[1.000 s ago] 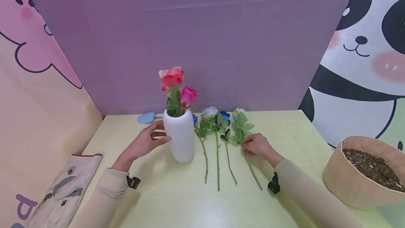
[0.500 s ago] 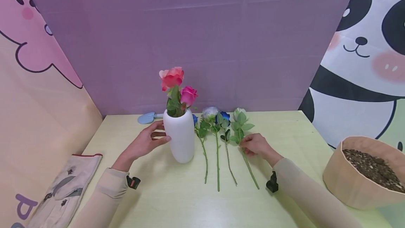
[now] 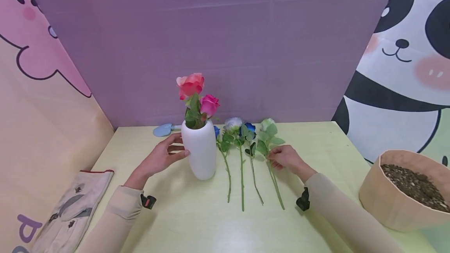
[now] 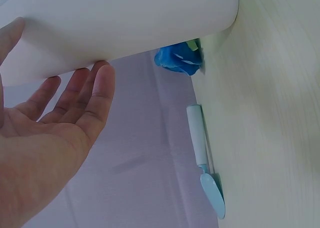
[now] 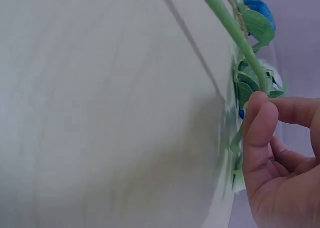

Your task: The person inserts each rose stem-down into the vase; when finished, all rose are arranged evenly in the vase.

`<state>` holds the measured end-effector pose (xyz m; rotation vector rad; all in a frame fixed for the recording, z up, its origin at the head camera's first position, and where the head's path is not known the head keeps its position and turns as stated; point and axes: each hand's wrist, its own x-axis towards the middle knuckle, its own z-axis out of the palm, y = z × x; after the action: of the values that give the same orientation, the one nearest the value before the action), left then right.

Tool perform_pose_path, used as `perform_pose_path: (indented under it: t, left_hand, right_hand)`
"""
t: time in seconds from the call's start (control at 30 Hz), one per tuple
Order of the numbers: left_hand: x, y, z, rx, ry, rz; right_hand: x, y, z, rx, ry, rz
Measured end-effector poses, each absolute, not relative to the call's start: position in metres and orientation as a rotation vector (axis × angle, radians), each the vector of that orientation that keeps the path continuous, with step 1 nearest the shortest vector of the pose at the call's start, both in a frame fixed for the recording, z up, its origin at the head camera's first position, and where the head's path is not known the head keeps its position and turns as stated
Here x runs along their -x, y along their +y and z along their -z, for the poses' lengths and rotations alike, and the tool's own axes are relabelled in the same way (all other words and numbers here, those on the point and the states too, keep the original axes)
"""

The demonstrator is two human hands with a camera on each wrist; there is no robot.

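Observation:
My left hand (image 3: 162, 157) steadies a tall white vase (image 3: 199, 155), thumb in front and fingers against its left side. Its contact also shows in the left wrist view, where the hand (image 4: 62, 112) has its fingertips on the vase (image 4: 130, 22). A coral rose (image 3: 191, 85) and a magenta rose (image 3: 209, 105) stand in the vase. Between thumb and forefinger, my right hand (image 3: 289, 161) pinches the green stem of a white rose (image 3: 268, 124). The stem (image 5: 232, 30) is slightly above the table, with its shadow beneath.
Left of the white rose lie a blue rose (image 3: 249, 129), a pale lilac rose (image 3: 233, 124) and another blue rose (image 3: 216, 131), partly behind the vase. A light-blue trowel (image 3: 163, 130), folded cloth (image 3: 75, 202) and soil-filled pot (image 3: 390, 198) stand around the table edges.
The white rose's stem end has swung left, and the stem has risen a little off the table in my right hand. My left hand and the vase have stayed put.

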<state>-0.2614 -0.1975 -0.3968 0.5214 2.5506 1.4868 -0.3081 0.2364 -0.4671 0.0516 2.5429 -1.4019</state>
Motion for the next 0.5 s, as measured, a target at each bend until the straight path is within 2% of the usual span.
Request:
perform_pose_path:
  t: [0.5]
  left_hand:
    - [0.261,-0.197,0.397,-0.530,2.547,-1.505]
  right_hand:
    - [0.311,0.242,0.450,-0.045,2.395,1.564]
